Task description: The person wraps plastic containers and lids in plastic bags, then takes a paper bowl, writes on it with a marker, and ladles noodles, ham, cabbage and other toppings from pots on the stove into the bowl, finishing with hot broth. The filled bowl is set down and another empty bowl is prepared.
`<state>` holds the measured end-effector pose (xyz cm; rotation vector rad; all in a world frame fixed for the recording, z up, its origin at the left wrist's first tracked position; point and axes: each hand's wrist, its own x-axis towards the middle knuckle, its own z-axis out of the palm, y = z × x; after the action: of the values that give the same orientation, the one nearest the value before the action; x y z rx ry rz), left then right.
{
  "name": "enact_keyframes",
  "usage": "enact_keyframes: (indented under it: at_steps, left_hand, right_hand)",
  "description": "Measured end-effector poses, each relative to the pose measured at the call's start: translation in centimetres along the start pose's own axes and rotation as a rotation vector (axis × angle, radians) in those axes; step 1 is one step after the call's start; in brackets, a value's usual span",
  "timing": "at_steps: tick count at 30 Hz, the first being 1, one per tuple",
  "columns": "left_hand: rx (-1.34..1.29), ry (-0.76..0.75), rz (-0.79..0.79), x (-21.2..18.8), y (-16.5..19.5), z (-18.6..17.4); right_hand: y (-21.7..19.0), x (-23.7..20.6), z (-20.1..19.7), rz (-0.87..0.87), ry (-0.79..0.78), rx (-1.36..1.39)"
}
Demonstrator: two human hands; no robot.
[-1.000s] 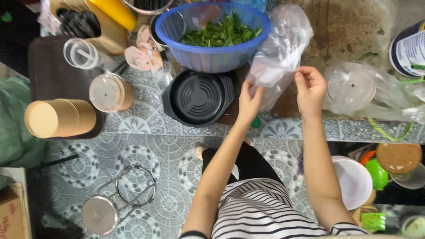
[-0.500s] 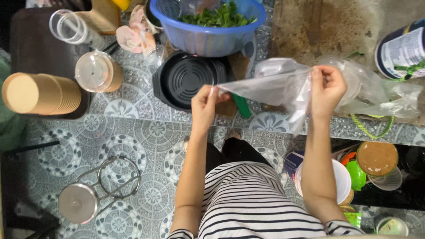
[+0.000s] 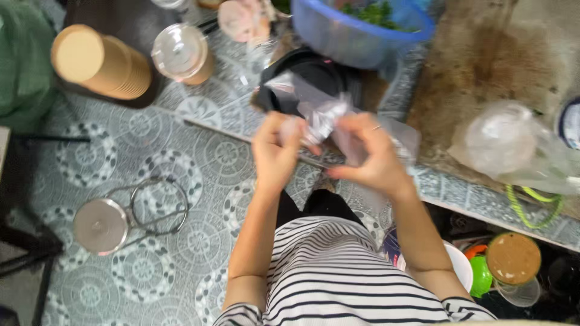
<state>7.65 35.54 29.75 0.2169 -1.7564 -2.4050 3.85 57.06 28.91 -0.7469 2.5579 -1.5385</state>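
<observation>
Both hands bunch a thin clear plastic bag (image 3: 326, 115) just in front of the black round tray (image 3: 302, 78).
Left hand (image 3: 275, 151) and right hand (image 3: 365, 154) pinch it closed; looks feather-light, limp, slippery, so best gripped at the gathered neck.

Bowl (image 3: 356, 36) behind tray (image 3: 314, 81); cups (image 3: 103, 63) left.

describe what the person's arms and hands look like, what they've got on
Both arms are bare from the short sleeves down, with no gloves on the left hand or the right hand. The right hand seems to carry a thin ring on one finger, though the picture is blurred. The sleeves belong to a striped top, white with narrow dark horizontal stripes. No watch or bracelet shows on either wrist.
</observation>
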Motion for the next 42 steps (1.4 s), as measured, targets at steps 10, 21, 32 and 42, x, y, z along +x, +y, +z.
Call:
enact_keyframes:
  at_steps: [10,21,32,42]
  left_hand:
    - [0.417,-0.681,0.181,3.2,3.0,-17.8]
    - [-0.023,-0.042,-0.308,4.2,-3.2,-35.3]
    - [-0.385,0.089,-0.657,1.7,-5.0,-49.7]
    - [-0.096,0.476,-0.498,2.2,-1.4,-53.8]
  right_hand:
    - [-0.4,5.0,10.5,0.433,-0.486,0.719]
    - [-12.6,10.2,25.5,0.054,0.365,-0.068]
    - [2.2,8.7,35.8,0.678,0.249,0.388]
    - [8.9,20.5,38.4,0.845,0.251,0.738]
